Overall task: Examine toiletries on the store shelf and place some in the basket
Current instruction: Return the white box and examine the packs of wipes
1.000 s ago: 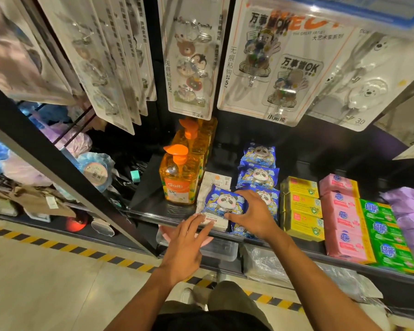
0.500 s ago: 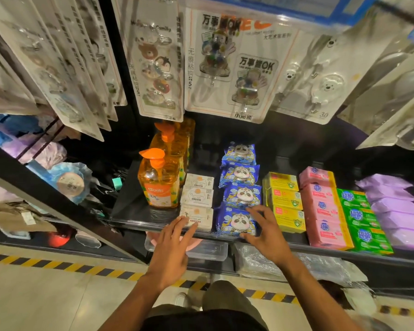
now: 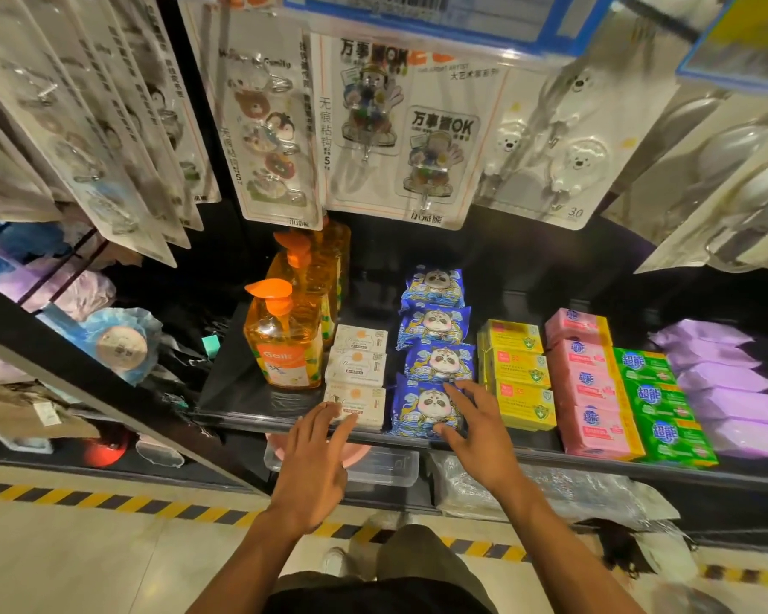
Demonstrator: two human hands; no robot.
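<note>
Set blue panda pack back at shelf front; took nothing for the basket yet.
Spread right hand fingers loosely over the pack, touching, not curled round it. Laid left hand fingertips straight on front white soap box, just left of the right fingers. Had pinched that pack above the row a second earlier, then let go and pulled back. Saw no basket. Probably still comparing items.
</note>
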